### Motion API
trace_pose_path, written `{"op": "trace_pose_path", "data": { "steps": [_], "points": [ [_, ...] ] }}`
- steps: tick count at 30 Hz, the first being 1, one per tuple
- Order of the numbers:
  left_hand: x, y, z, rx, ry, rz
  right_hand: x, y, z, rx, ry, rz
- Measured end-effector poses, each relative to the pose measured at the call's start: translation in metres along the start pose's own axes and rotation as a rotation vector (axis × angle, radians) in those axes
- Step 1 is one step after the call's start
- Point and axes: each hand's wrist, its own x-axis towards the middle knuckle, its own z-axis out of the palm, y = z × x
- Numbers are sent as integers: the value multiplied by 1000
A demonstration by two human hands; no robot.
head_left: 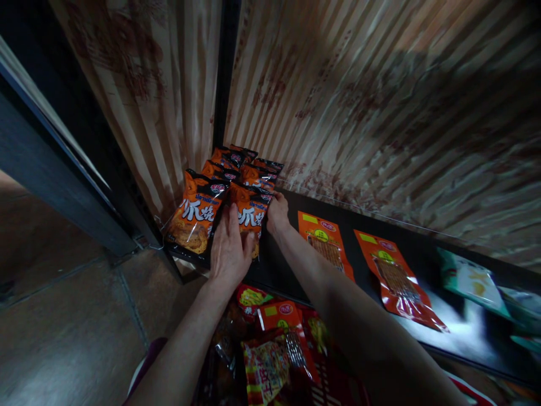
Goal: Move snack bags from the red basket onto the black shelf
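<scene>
Hands [231,243] on orange bag [252,217]; red packets [305,220] hold brown sticks [325,252], seemingly.

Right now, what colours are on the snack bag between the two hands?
The snack bag is mainly orange and black, with some white; the head view shows it best.

Snack bags [196,214] on shelf [274,266], left of packets [327,243].

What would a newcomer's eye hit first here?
First, the cluster of orange-and-black packets at the left end of the black shelf, where the left grip and right grip are at either side of the front right packet. Next, two flat red-orange packets further right on the shelf, then the jumble of bright packets below its front edge.
</scene>
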Motion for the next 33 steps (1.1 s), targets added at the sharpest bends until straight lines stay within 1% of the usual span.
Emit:
{"op": "trace_pose_path", "data": {
  "steps": [3,5,8,11,14,17,22,27,33],
  "points": [
    [-1,1,0,8,11,13,-12,-11,0,42,68,65],
    [-1,2,0,14,14,15,-19,-17,0,43,84,65],
    [-1,2,0,18,8,11,-23,-19,-3,-10,151,52],
    [-1,1,0,15,-2,6,-22,-17,-6,-54,120,36],
    [-1,2,-1,36,-13,-1,-20,-15,-7,-42,79,51],
    [-2,4,-3,90,-26,4,-23,-18,-7,-49,95,87],
    [-5,9,-5,152,-33,-6,-31,-24,-8,-29,97,90],
    [-7,12,-7,185,-64,-54,-31,-22,-10,-8,103,104],
    [-9,14,-10,217,-92,-60,-32,-19,-13,62,81,92]
  ]
}}
